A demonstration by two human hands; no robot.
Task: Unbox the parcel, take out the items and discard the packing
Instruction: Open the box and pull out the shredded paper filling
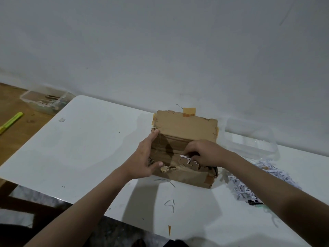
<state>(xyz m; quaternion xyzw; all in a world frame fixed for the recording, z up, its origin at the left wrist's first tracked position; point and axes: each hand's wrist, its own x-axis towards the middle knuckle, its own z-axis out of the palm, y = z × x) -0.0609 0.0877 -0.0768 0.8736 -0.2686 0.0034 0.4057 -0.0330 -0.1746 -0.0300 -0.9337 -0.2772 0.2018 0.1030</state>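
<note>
A brown cardboard parcel [186,125] stands open on the white table [85,148], its far flap raised and scraps of tan tape on its edges. My left hand [145,157] presses flat against the box's left side, fingers straight, thumb on the torn front rim. My right hand [204,154] reaches into the opening, with its fingers curled around a strip of white shredded paper [185,157]. What else lies inside the box is hidden by my hand and the shadow.
A heap of shredded white paper [249,180] lies right of the box, with a small dark object [255,202] at its near edge. A clear plastic container [252,138] stands behind it. Far left, a wooden surface holds a clear tub [44,101] and a green pen [11,122].
</note>
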